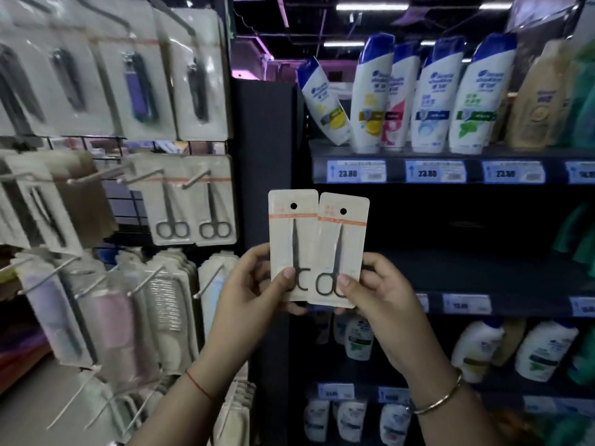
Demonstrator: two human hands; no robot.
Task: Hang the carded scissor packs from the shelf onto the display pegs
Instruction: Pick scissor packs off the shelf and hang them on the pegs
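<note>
Two carded scissor packs stand upright side by side in front of a dark shelf. My left hand [257,284] grips the left scissor pack [292,233] at its bottom edge, thumb over the scissor loops. My right hand [373,294] grips the right scissor pack [344,243] the same way; it overlaps the left one slightly. Each beige card has a round hang hole and an orange stripe near the top. To the left, two more scissor packs [172,204] [214,201] hang on display pegs [196,179] of a wire rack.
The wire rack [106,146] on the left carries nail clippers above, combs and other carded goods below, with several bare pegs [209,281] jutting out. A black upright [264,156] separates it from shelves of shampoo bottles [431,94] and price tags [355,171]. The middle shelf [483,275] is dark.
</note>
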